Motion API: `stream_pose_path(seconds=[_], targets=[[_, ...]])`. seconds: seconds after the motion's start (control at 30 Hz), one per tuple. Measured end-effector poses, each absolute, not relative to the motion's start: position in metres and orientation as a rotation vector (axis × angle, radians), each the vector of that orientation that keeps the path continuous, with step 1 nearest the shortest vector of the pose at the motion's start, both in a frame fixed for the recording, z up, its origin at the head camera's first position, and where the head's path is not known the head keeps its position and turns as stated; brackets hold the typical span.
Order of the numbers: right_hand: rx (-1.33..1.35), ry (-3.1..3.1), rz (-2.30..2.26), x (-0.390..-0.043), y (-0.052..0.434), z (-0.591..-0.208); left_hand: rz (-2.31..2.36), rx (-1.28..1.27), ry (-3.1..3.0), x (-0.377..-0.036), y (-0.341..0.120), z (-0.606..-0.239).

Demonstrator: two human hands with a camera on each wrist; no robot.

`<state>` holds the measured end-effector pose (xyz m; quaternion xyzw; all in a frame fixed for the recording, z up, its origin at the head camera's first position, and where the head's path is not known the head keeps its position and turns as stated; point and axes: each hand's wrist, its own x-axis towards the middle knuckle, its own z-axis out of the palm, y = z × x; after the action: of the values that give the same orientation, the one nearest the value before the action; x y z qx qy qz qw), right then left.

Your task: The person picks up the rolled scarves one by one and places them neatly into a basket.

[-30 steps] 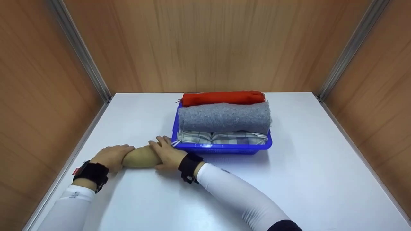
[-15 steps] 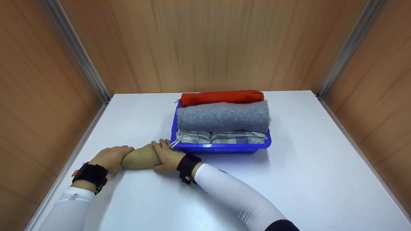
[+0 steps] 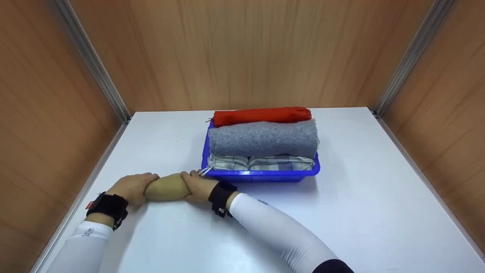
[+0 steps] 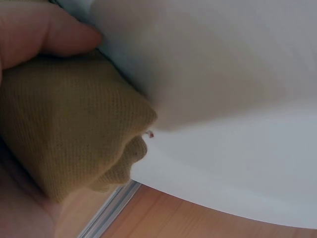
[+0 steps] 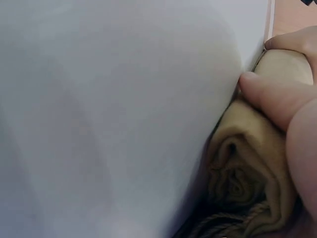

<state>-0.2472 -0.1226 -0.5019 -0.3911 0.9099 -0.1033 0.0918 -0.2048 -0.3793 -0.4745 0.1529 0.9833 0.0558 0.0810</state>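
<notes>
A tan rolled-up scarf (image 3: 166, 187) lies on the white table to the left of the blue basket. My left hand (image 3: 130, 186) grips its left end, and my right hand (image 3: 202, 187) grips the right end, close to the basket's front left corner. The left wrist view shows the ribbed knit of the scarf (image 4: 79, 114) poking out past the thumb. From the right wrist, the thumb lies across the scarf (image 5: 252, 129), whose spiral end and twisted fringe (image 5: 237, 215) face the camera. Most fingers are hidden behind the roll.
The blue basket (image 3: 261, 173) holds a red roll (image 3: 261, 116) at the back, a thick grey roll (image 3: 263, 138) in the middle and folded checked cloth (image 3: 282, 163) in front. Wooden panels (image 3: 242, 57) stand behind the white table (image 3: 360, 197) and at both sides.
My right hand's fingers have drawn in and curled round the right end of the scarf. The left hand keeps its grip, and the basket stays put.
</notes>
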Motion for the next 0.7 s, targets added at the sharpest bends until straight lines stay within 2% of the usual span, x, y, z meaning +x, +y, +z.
stream_pose_path(seconds=[0.7], targets=[[-1.11,2.746,-0.226,-0.236,-0.122,-0.488,0.193,0.486,2.949,-0.21,-0.378,-0.474]])
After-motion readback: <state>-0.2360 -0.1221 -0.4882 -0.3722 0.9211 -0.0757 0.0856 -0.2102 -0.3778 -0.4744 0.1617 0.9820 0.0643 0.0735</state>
